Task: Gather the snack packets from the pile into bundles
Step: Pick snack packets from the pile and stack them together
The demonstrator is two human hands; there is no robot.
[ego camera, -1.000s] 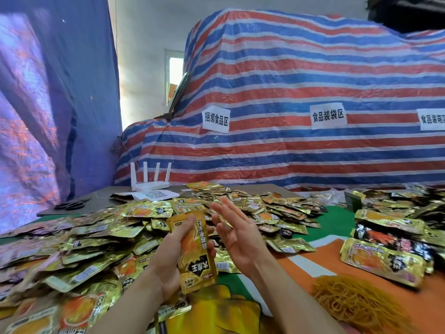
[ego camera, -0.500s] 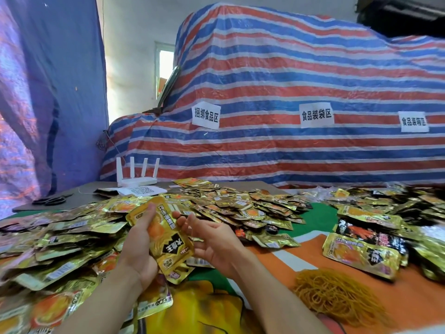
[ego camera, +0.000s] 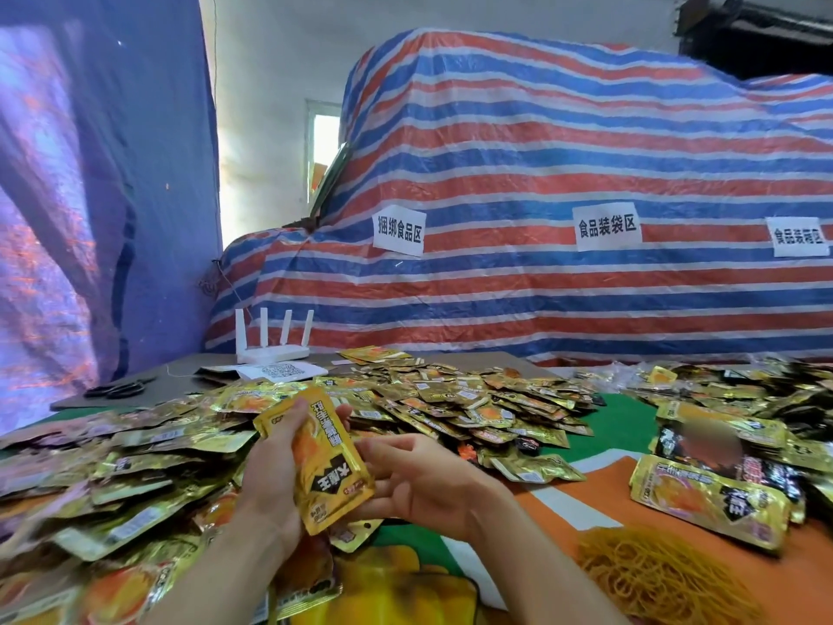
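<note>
So, left to right. The scissors [ego camera: 115,390] and the white router [ego camera: 270,345] sit at the back left of the table, out of play. In front of them the loose pile [ego camera: 135,466] of gold snack packets is huge and runs on toward the middle of the table, so I'd say most of the job is still ahead of you.

Your left hand [ego camera: 270,484] grips a yellow packet [ego camera: 331,462], tilted, above the near edge of that pile. The thumb lies across its front and the fingers are behind it. There looks to be at least one more packet tucked behind, but I can't count them, so call it the very start of a bundle.

Your right hand [ego camera: 423,480] is palm up, fingers relaxed and spread, holding nothing. Its fingertips are right at the packet's lower right edge, either touching it or just under it, can't tell which.

Further right, the heap of yellow rubber bands [ego camera: 653,579] lies on the orange cloth [ego camera: 599,484], near your right forearm. No band is on this bundle yet.

Past that there's a flat stack of packets [ego camera: 707,502] with another heap [ego camera: 743,399] behind it. Those might be finished bundles, but I can't see a band on any of them, so don't count them as done.
</note>
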